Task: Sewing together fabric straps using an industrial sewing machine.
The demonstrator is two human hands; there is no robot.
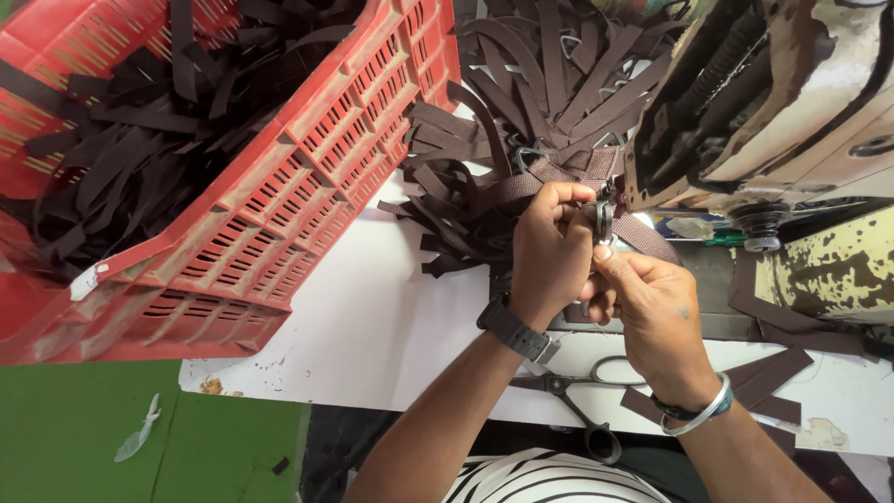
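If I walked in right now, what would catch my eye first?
Probably the big red slatted crate at the left, heaped with dark brown straps. Next, mid-frame, the left hand and right hand together pinching a brown strap with a metal buckle, beside a worn sewing machine at the right.

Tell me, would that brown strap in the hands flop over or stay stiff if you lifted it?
Probably floppy: the brown strap bends where the left hand and right hand pinch it. The loose straps on the table lie curled and draped, so it likely sags. It seems light and not slippery, being thin and woven.
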